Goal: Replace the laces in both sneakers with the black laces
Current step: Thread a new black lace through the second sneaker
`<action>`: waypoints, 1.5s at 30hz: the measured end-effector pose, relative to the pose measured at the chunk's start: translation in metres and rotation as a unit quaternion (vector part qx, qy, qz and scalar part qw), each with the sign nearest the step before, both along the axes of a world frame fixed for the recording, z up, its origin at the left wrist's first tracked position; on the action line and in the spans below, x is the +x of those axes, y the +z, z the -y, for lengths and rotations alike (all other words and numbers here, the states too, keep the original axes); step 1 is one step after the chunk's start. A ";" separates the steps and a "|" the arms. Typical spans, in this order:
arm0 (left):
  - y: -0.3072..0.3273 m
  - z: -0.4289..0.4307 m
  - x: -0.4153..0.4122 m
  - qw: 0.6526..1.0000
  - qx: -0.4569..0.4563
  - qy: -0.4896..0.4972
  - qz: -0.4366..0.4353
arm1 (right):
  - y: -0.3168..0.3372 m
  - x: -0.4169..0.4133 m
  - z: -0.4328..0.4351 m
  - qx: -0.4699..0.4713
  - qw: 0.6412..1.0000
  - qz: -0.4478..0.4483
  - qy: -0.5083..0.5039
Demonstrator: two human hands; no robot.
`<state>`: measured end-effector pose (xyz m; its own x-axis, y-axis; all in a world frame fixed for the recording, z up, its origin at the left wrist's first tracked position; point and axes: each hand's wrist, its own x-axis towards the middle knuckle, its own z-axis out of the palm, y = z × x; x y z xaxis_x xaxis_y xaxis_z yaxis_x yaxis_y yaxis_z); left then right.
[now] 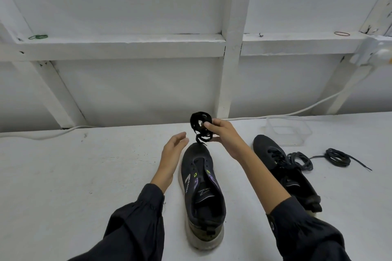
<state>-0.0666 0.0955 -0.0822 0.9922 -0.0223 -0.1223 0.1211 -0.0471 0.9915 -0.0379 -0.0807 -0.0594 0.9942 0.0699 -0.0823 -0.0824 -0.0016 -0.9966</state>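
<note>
White table (pixel 84 176) bears both sneakers. The middle sneaker (pixel 203 197), toe pointing far, shows bare eyelets, so its old lace seems out and nothing new is threaded yet. The right sneaker (pixel 284 167) looks laced, though with which lace I cannot tell. The right hand (pixel 222 133) pinches a coiled black lace (pixel 200 122) just above the middle toe; the left hand (pixel 171 150) hovers open beside it. Spare laces (pixel 338 157) lie coiled far right.
</note>
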 end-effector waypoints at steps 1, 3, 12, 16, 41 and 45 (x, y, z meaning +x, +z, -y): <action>0.005 0.001 0.002 1.000 -0.008 -0.006 0.013 | 0.005 -0.003 -0.002 0.003 1.000 0.007 0.025; 0.012 0.005 0.006 0.999 -0.028 -0.008 0.041 | 0.012 -0.006 -0.005 -0.001 0.997 0.016 0.070; 0.013 -0.007 0.017 0.990 -0.062 0.112 0.057 | 0.021 -0.006 -0.005 0.023 1.000 0.006 -0.006; 0.011 -0.025 0.022 0.981 -0.089 0.171 0.038 | 0.027 0.000 0.010 0.110 0.989 -0.005 -0.095; -0.001 -0.103 0.018 0.963 -0.131 0.236 -0.016 | -0.008 0.015 0.100 0.049 0.935 -0.054 -0.348; 0.007 -0.098 0.015 0.976 -0.123 0.179 -0.017 | -0.008 0.020 0.087 -0.077 0.950 -0.049 -0.300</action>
